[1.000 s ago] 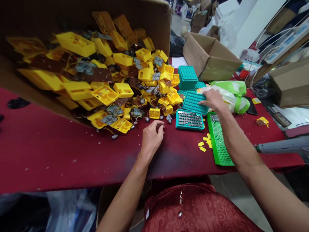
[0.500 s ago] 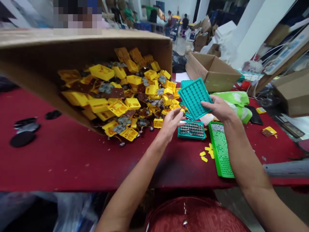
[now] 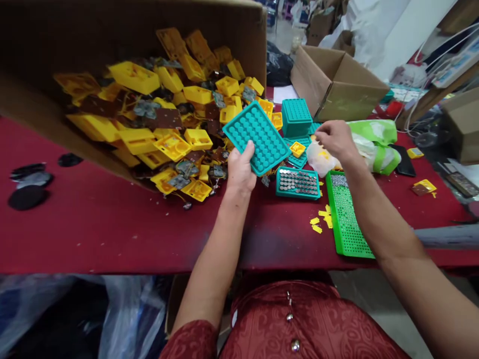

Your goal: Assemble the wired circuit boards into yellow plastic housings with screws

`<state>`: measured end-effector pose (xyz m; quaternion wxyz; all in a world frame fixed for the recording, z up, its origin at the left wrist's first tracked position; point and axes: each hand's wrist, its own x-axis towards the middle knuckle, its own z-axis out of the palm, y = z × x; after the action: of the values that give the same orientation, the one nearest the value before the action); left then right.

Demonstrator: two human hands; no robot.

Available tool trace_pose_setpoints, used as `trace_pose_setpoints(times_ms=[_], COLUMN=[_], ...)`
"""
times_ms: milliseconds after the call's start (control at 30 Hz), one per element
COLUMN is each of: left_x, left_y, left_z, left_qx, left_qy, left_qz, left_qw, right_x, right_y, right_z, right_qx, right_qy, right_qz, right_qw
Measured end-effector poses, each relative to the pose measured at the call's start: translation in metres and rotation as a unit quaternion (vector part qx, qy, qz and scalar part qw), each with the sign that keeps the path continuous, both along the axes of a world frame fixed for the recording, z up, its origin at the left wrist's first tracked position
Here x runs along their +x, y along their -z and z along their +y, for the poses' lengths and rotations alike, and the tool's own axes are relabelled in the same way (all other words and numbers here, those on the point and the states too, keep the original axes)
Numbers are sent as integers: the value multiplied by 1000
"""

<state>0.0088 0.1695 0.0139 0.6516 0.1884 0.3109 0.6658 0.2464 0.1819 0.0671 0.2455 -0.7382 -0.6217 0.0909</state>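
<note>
My left hand (image 3: 241, 170) grips a teal tray (image 3: 258, 138) with rows of round pockets, thumb on its face, tilted in front of the heap of yellow plastic casings (image 3: 172, 144). Over a clear plastic bag (image 3: 320, 158), my right hand (image 3: 337, 141) has its fingers pinched together; what lies between them, if anything, is hidden. Below the hands, another teal tray (image 3: 298, 195) holds rows of small round metal pieces. A yellow casing (image 3: 297, 149) rests on flat teal trays behind it. To the right lies a green perforated tray (image 3: 355, 244), partly behind my right forearm.
A large cardboard box (image 3: 123, 15) lies on its side, spilling casings onto the red cloth (image 3: 123, 239). Stacked teal trays (image 3: 296, 115) stand near an open carton (image 3: 337, 99). Small yellow pieces (image 3: 327, 215) lie beside the green tray; black discs (image 3: 28, 197) are far left.
The pocketed teal tray has passed from my right hand to my left and moved left. My right hand has let go of it and closed over the plastic bag. The view has tilted down.
</note>
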Motion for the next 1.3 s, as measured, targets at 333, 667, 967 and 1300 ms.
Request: trace_pose_setpoints(times_ms=[333,667,967,1300], left_x=[-9,-14,-14,-7], left_y=[20,23,26,30], left_z=[7,8,8,7], left_qx=[42,32,29,51], left_qy=[6,2,12,25], left_qz=[55,77,100,118], left_qw=[998,997,994,991], right_x=[-5,18,22,17], right_y=[45,63,60,43], right_z=[73,86,82,67], right_qx=[-98,-175,-189,-132], right_qy=[15,24,-69,-68], right_qz=[-141,-208,-232,-162], right_qw=[985,962,952,976])
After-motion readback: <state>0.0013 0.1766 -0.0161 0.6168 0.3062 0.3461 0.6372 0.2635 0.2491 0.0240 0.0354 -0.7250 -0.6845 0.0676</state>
